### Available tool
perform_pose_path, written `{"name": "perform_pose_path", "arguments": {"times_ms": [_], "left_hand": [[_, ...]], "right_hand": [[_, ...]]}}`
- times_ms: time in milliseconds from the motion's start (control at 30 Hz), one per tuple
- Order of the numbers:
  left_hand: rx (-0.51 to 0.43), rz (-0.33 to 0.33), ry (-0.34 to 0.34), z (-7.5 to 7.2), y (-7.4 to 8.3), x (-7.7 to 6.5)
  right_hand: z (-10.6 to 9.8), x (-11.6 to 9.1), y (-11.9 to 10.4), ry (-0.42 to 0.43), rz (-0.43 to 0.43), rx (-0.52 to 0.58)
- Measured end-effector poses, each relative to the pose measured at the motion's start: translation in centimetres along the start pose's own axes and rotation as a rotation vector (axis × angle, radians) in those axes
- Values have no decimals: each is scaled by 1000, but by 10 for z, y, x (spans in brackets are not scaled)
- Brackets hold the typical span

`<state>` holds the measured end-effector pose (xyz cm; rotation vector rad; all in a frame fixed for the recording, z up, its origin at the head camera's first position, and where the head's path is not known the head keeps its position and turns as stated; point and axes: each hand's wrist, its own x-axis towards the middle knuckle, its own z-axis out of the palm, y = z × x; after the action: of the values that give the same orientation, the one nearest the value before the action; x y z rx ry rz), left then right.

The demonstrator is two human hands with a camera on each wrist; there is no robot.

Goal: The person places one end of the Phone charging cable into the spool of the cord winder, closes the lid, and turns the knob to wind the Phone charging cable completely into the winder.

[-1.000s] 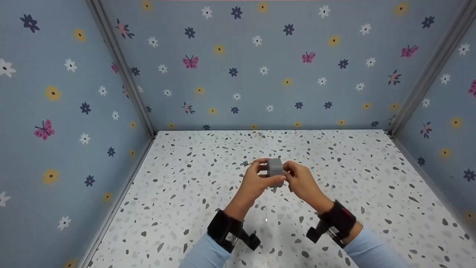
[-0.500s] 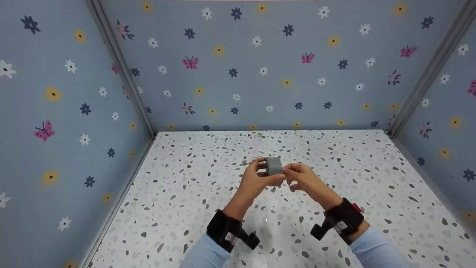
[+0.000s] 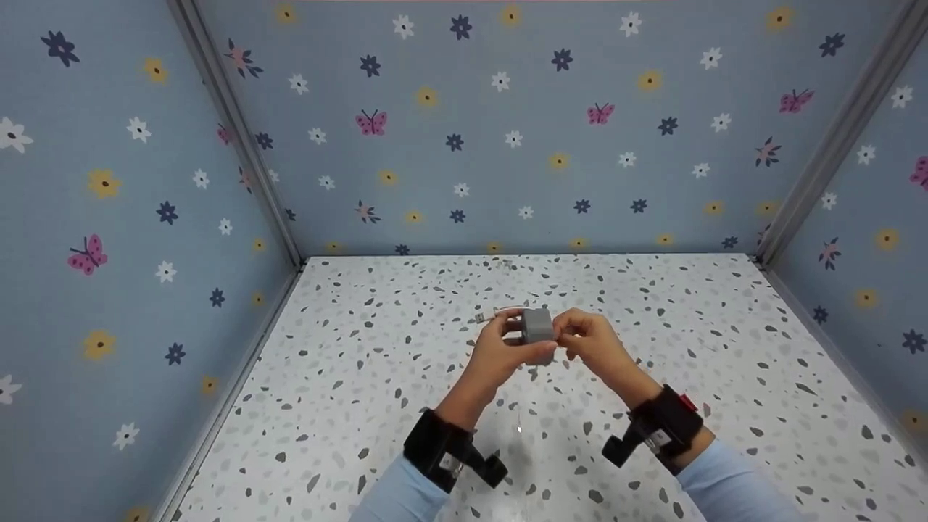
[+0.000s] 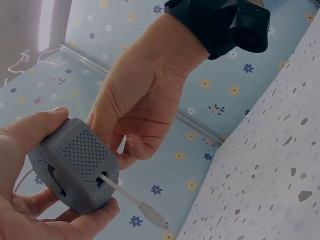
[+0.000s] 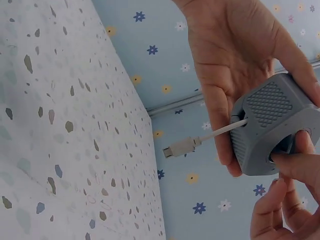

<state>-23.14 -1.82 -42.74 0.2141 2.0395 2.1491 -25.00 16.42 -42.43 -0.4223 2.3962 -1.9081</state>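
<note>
A grey cable winder (image 3: 537,325) with rounded corners and a textured grip is held above the table. My left hand (image 3: 500,349) grips it, thumb on one side and fingers on the other. A white cable comes out of a slot and ends in a small metal-tipped plug (image 5: 181,148). My right hand (image 3: 593,351) is at the winder's right face, thumb and forefinger pinching a part inside the round opening (image 5: 284,145); the fingers partly hide that part. In the left wrist view, another stretch of white cable (image 4: 23,179) shows behind the winder (image 4: 82,155).
The speckled white table (image 3: 348,406) lies under both hands. Blue walls (image 3: 464,145) with flowers and butterflies stand at the back and both sides, with grey metal strips (image 3: 239,123) along the corners. Black camera straps (image 3: 438,446) sit on both wrists.
My right hand has shifted and turned at the winder's side, going out to the right and then slightly back up. The left hand stays almost still around the winder; the cable end shifts slightly.
</note>
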Motion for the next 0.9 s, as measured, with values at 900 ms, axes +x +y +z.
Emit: {"name": "perform_pose_path", "arguments": {"times_ms": [900], "left_hand": [[-14, 0, 8, -2, 0, -2]], "right_hand": [[0, -5, 8, 50, -297, -246]]}}
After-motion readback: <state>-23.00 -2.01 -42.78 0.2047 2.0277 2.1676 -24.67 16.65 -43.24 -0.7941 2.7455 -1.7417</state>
